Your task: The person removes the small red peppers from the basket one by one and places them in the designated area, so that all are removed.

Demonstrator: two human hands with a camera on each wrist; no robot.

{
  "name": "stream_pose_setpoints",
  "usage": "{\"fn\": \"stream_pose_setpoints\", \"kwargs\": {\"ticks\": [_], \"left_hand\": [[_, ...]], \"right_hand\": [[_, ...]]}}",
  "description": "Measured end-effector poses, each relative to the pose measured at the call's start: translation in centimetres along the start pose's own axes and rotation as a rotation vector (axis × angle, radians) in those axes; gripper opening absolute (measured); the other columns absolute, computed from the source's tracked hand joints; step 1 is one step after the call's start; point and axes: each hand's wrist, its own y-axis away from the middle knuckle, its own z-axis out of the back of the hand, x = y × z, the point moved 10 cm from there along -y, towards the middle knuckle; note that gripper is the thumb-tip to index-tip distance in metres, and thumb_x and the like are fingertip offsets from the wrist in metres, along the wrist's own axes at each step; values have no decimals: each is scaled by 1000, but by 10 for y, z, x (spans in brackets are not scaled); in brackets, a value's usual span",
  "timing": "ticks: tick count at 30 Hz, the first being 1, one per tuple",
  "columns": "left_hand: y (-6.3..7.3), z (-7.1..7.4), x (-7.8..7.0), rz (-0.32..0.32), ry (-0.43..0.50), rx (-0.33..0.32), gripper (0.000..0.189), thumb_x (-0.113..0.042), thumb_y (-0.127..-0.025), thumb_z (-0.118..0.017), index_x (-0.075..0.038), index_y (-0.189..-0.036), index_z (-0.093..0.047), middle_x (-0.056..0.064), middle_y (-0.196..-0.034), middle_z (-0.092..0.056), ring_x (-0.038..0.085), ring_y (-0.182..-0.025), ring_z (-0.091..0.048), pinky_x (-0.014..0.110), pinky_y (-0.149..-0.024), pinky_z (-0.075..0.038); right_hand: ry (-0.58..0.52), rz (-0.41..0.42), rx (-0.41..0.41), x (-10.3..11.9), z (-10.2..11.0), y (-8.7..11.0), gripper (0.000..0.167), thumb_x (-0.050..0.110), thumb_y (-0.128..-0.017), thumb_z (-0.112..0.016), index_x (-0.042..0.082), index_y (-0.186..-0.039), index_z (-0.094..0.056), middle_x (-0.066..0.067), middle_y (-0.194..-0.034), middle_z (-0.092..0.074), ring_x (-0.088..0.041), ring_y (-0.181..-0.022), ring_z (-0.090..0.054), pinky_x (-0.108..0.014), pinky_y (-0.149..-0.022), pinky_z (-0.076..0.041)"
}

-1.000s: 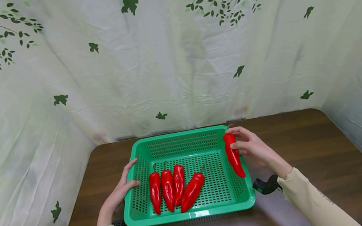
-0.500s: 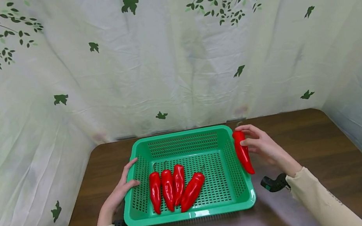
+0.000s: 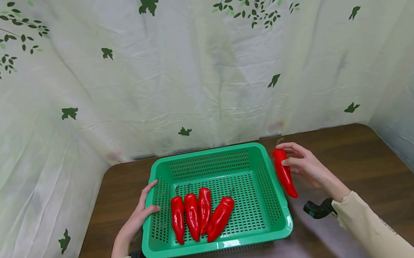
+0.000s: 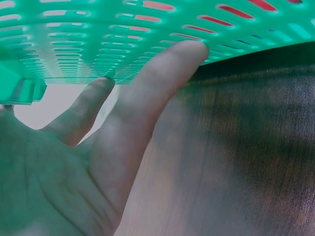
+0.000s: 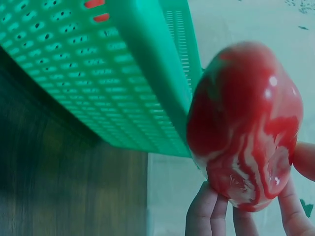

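My right hand (image 3: pixel 310 166) pinches a red pepper (image 3: pixel 285 173) by its upper part, between thumb and fingers, just outside the right rim of the green basket (image 3: pixel 217 245). The pepper hangs nearly upright with its stem up; in the right wrist view the pepper (image 5: pixel 246 128) is seen end-on, glossy, beside the basket wall. My left hand (image 3: pixel 136 219) rests against the basket's left side. In the left wrist view the thumb (image 4: pixel 147 93) and a finger lie straight along the slotted outer wall (image 4: pixel 123 34). Several red peppers (image 3: pixel 192 217) lie in the basket's left half.
The basket stands on a dark brown wooden table (image 3: pixel 365 176). Table surface extends to the right of the right hand and to the left of the left arm. A pale cloth backdrop (image 3: pixel 199 80) with leaf prints closes off the back and sides.
The right hand has carried the pepper rightward, from over the basket's right rim to just outside it. The left hand, the basket and the peppers in it stay put.
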Motion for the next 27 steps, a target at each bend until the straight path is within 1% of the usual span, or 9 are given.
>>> {"fn": "stream_pose_setpoints", "kwargs": {"ticks": [15,21,27], "left_hand": [[0,0,0,1,4,-8,71,-15,-91,-47,-32,-151,-12,16,-151,-6,48,-127,-26,51,-84,-48],[0,0,1,-1,6,-8,71,-15,-91,-47,-32,-151,-12,16,-151,-6,48,-127,-26,51,-84,-48],[0,0,0,-7,2,-7,71,-15,-91,-46,-31,-151,-12,16,-151,-5,48,-128,-25,52,-85,-47]], "right_hand": [[29,-27,-45,-13,17,4,45,4,-95,-47,-4,-137,-35,-24,-141,-34,-23,-105,-52,-35,-81,-52],[28,-41,-74,-21,26,5,45,3,-94,-48,-4,-137,-35,-24,-138,-36,-22,-104,-51,-34,-81,-52],[44,-41,-89,-29,34,6,45,4,-95,-47,-5,-137,-35,-21,-137,-37,-20,-104,-52,-33,-81,-51]]}}
